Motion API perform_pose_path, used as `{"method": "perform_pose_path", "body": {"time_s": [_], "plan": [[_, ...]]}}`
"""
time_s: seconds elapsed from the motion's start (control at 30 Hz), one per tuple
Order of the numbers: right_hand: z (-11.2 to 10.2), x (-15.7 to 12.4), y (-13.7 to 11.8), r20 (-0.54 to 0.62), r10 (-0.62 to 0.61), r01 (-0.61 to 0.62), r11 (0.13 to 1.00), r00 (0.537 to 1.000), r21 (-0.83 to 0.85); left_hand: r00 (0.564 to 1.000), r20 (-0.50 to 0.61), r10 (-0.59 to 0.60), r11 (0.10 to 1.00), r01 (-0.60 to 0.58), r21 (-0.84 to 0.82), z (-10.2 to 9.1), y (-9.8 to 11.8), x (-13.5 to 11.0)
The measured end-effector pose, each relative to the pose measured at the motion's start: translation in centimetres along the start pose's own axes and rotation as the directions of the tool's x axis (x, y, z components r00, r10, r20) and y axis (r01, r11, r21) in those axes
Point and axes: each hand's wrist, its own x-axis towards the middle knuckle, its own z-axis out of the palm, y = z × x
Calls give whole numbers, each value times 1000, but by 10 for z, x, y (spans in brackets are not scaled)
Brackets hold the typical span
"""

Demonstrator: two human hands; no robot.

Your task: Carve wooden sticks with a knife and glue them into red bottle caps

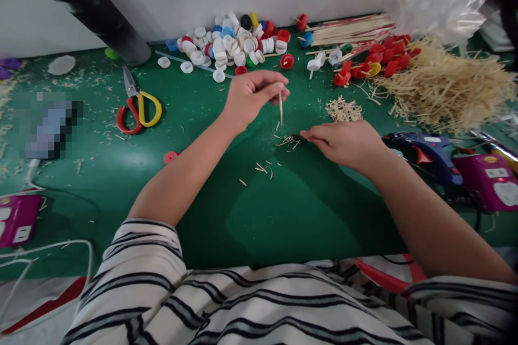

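Note:
My left hand, raised over the middle of the green table, pinches a thin wooden stick whose sharpened-looking end points down. Lower and to the right, my right hand rests close to the tabletop, fingers closed on a dark, thin tool. Only its tip shows, so its kind stays hidden. That tip touches or hovers just over a few wood shavings. More slivers lie nearer to me, and a small heap of short shavings sits beyond my right hand.
Many bottle caps are piled at the back wall, beside wooden sticks and red caps on sticks. A large shavings heap, blue glue gun and purple power box occupy the right. Scissors lie left.

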Motion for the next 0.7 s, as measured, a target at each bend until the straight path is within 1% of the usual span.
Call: {"method": "perform_pose_path", "body": {"time_s": [0.07,0.13,0.2,0.3,0.4,0.53,0.6,0.7], "plan": [[2,1,2,-5,0,1,1000,1000,23,997,-54,49,999,-49,-12,-9,2,4],[5,2,4,-21,-2,2,1000,1000,29,997,-56,49,999,-49,-7,-13,2,5],[6,1,6,-66,-1,2,1000,998,18,1000,-15,5,1000,-5,-7,-9,1,2],[7,0,7,-151,-10,10,1000,989,-2,995,93,-32,999,36,-41,4,-4,-4],[8,2,6,-205,-17,14,1000,979,-18,989,146,7,997,4,-74,13,-7,-7],[17,11,7,-265,-26,14,999,964,-46,987,153,53,997,-43,-67,13,-9,-7],[22,16,7,-263,-29,16,999,964,-52,988,145,59,997,-52,-52,11,-11,-7],[23,20,5,-198,-16,4,998,980,-64,988,151,41,999,-40,-9,11,-16,-8]]}}
